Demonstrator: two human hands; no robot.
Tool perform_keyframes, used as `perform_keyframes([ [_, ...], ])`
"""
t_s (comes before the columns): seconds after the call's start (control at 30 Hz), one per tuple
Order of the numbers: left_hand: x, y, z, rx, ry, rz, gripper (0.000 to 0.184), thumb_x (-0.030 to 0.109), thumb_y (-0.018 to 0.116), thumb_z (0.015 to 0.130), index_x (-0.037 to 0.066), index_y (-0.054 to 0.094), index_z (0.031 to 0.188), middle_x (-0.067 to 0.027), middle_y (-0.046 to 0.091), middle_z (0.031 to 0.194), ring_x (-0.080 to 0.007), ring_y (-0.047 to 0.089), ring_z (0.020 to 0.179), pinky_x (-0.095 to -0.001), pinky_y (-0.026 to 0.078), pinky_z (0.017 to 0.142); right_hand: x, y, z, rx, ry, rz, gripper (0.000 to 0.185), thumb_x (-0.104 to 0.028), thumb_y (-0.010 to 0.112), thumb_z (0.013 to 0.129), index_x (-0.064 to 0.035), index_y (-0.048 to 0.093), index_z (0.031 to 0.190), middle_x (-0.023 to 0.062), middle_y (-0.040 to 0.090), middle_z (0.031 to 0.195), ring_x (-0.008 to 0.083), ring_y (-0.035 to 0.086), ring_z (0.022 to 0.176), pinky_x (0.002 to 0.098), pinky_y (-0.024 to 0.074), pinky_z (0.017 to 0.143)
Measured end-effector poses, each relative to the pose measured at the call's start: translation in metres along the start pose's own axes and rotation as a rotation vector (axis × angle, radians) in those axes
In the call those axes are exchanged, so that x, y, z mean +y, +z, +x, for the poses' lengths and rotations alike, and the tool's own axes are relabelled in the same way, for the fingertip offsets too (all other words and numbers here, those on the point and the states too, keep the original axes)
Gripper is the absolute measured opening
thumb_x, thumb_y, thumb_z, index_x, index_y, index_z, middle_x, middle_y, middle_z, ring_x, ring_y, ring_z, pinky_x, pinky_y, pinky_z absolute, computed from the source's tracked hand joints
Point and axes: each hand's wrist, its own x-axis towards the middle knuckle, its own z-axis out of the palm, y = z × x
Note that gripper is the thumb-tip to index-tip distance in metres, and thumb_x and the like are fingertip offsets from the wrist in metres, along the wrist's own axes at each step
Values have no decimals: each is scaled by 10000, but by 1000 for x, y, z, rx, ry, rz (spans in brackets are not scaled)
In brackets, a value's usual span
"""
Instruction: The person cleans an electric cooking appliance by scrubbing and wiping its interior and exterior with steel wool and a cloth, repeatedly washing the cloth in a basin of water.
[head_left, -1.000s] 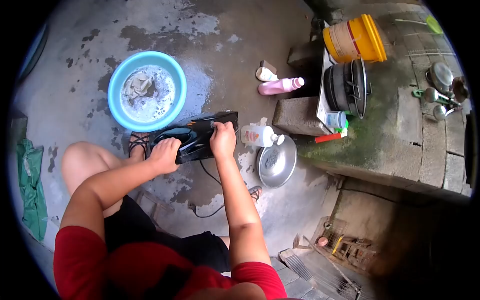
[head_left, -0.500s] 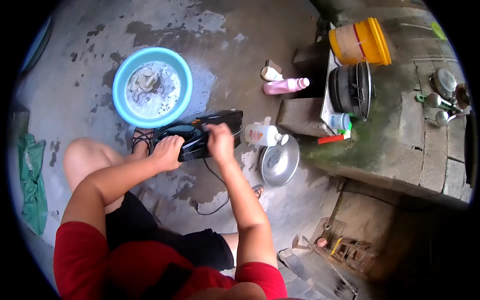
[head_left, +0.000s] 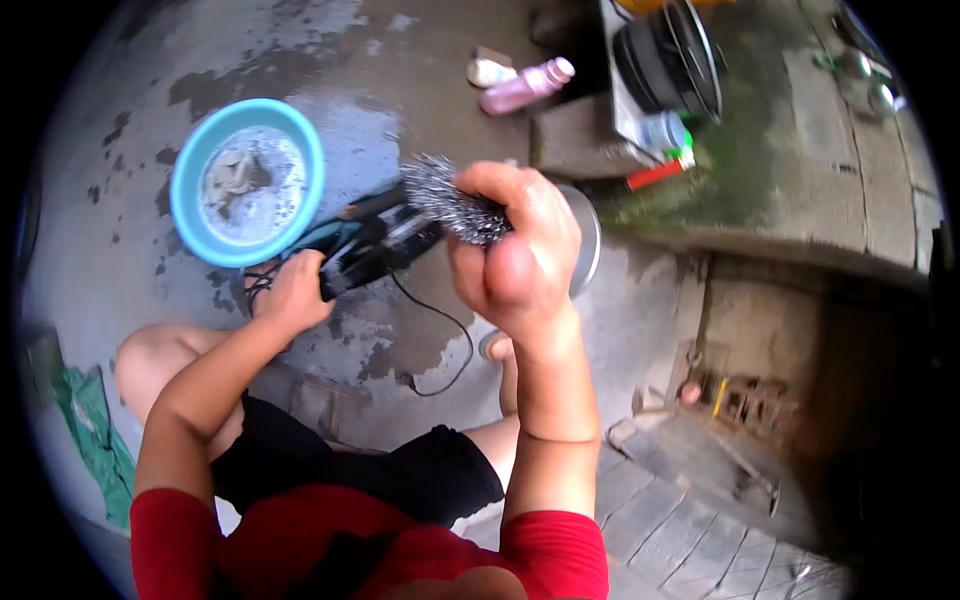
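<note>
My right hand (head_left: pixel 522 245) is raised close to the camera. Its fingers are wrapped round a brush (head_left: pixel 440 195) with dense black-and-white bristles pointing to the upper left. Below and left of it, a black bag-like item (head_left: pixel 372 252) with a bluish lining lies on the wet floor. My left hand (head_left: pixel 298 288) grips the near left edge of this black item. A thin black cord (head_left: pixel 455 335) curls across the floor below it. Just beyond my left hand stands a light-blue basin (head_left: pixel 312 165) holding foamy water and a pale cloth (head_left: pixel 240 180).
A pink bottle (head_left: pixel 525 88) and a small white bottle (head_left: pixel 490 72) lie on the floor ahead. Behind my right hand a metal bowl (head_left: pixel 588 240) is partly hidden. On the right, a concrete ledge (head_left: pixel 760 190) carries a dark pot (head_left: pixel 655 60). Green cloth (head_left: pixel 100 430) lies far left.
My right hand has lifted from the black item toward the camera, and the brush now shows in it. My left hand still grips the item's edge. The whole view has shifted.
</note>
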Motion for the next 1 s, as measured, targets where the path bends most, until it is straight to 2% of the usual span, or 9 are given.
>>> perform_keyframes([
  [0.1,3,5,-1,-20,-73,80,525,125,769,626,2,504,1063,-215,563,1044,-380,531,1042,-436,433,883,-31,-33,22,60,221,107,545,-27,667,596,-121,515,1111,75,611,789,265,565,619,348,444,568],
  [0.2,-9,14,-5,-11,44,210,526,145,760,652,2,492,1082,-205,558,1080,-357,515,1081,-422,417,922,-47,-43,29,85,308,155,426,-105,703,551,-104,608,966,50,610,738,243,565,607,340,434,576],
  [0.3,-1,11,7,-118,-36,250,661,422,692,707,-88,556,1105,-295,604,1037,-419,574,1001,-442,459,892,-53,-42,27,91,341,197,372,-160,698,507,-102,641,871,25,576,675,231,536,570,335,402,547],
  [0.33,-73,66,5,191,367,389,164,271,616,756,146,705,812,-76,667,725,-289,610,632,-451,473,639,-55,-40,26,91,353,214,364,-174,689,493,-104,642,847,16,559,652,229,522,553,334,388,531],
  [0.4,-51,46,-2,30,109,258,171,274,616,758,142,695,831,-82,662,742,-294,606,652,-452,470,652,-56,-39,23,82,365,239,341,-212,680,471,-114,634,795,3,522,620,223,491,528,332,358,506],
  [0.6,-40,31,-1,-4,42,212,203,285,615,763,132,665,886,-100,648,795,-309,593,713,-454,462,691,-51,-33,9,-11,337,295,313,-395,723,465,-193,533,609,-2,385,638,193,377,527,324,255,489],
  [0.7,-40,22,-8,-7,23,209,223,290,614,765,127,650,914,-109,640,822,-316,586,743,-455,457,710,-50,-22,16,344,189,384,426,-187,671,432,-76,633,841,-8,575,681,210,527,551,311,373,542],
  [0.73,-37,22,-8,-6,16,207,231,292,614,766,125,645,923,-112,638,831,-319,584,753,-455,456,716,-46,-18,19,379,109,420,415,-180,667,435,-60,631,831,-1,581,687,212,529,552,312,372,534],
  [1.0,-35,32,-6,-23,3,199,296,305,612,773,111,604,997,-136,619,902,-339,566,834,-458,444,768,-50,4,8,287,59,394,383,-228,668,506,-177,625,883,-5,552,708,203,502,556,317,353,530],
])
